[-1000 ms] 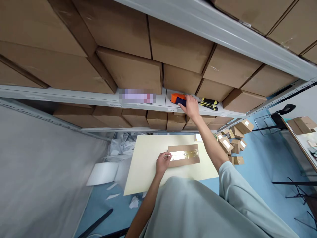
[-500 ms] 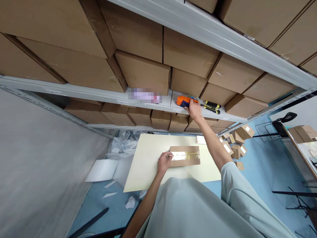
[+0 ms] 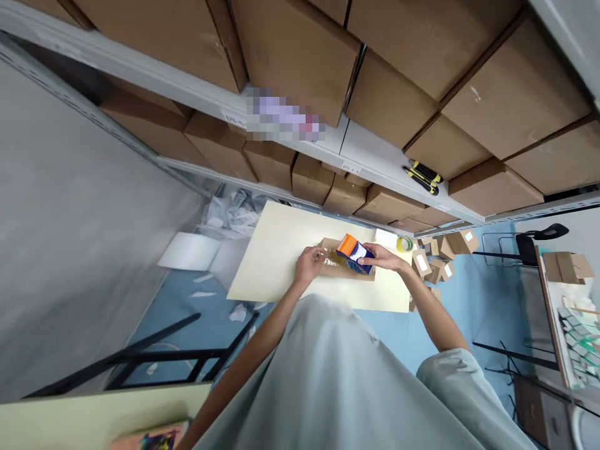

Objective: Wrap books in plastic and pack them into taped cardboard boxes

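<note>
A flat brown cardboard box [image 3: 330,267] lies on the cream table top in front of me, with shiny clear tape along its upper face. My left hand [image 3: 309,265] is closed at the box's left end, its fingertips pinching near the edge. Over the right part of the box, my right hand [image 3: 380,256] grips an orange-and-dark-blue object [image 3: 347,244] with a white patch; its exact kind is unclear. This object hides part of the tape. Just beyond the right hand stand a yellow-green tape roll [image 3: 405,244] and a white box [image 3: 386,239].
Ahead runs a grey metal shelf [image 3: 375,156] packed with cardboard cartons. Yellow-and-black cutters [image 3: 424,177] lie on it. Small parcels [image 3: 438,256] are piled right of the cream table [image 3: 267,269]. Crumpled plastic [image 3: 229,215] lies to the left, black metal bars [image 3: 159,356] below.
My right hand has come down from the shelf to the box, bringing the orange-and-blue object along. My left hand has stayed at the box's left end. The view has tilted downward.
</note>
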`<move>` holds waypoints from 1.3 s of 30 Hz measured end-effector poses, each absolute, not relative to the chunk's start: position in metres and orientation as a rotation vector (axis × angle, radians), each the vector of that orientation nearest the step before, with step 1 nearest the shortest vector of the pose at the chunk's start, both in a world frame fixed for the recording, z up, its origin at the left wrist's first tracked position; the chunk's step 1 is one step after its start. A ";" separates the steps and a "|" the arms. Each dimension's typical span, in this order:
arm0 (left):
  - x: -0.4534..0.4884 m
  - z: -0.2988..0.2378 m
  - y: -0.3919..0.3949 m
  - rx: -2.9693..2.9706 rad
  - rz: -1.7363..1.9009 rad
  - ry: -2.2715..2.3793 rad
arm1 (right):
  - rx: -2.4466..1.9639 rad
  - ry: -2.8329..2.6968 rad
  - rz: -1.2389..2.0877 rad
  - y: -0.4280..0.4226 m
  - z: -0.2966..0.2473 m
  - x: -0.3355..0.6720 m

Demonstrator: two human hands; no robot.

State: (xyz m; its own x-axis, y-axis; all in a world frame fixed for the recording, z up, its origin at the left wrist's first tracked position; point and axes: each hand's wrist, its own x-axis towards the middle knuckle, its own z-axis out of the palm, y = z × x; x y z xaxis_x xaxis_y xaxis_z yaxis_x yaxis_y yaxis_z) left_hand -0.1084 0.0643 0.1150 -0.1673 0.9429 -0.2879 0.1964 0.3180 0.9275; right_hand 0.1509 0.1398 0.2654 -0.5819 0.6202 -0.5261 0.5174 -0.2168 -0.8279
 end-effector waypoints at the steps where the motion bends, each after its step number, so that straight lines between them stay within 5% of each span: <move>1: -0.107 0.114 0.064 1.062 0.959 1.601 | -1.389 -1.890 1.979 0.137 0.261 0.153; 39: -0.089 0.159 0.053 0.784 0.858 1.372 | -1.592 -2.230 1.755 0.143 0.237 0.166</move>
State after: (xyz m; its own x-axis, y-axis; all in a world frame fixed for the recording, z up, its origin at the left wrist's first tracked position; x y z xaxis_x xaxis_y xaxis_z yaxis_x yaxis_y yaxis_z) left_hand -0.0888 0.0528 0.1588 0.0081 0.8725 -0.4885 -0.0571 0.4882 0.8709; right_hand 0.1657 0.1429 0.2366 -0.5165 0.6083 -0.6026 0.7287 -0.0574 -0.6825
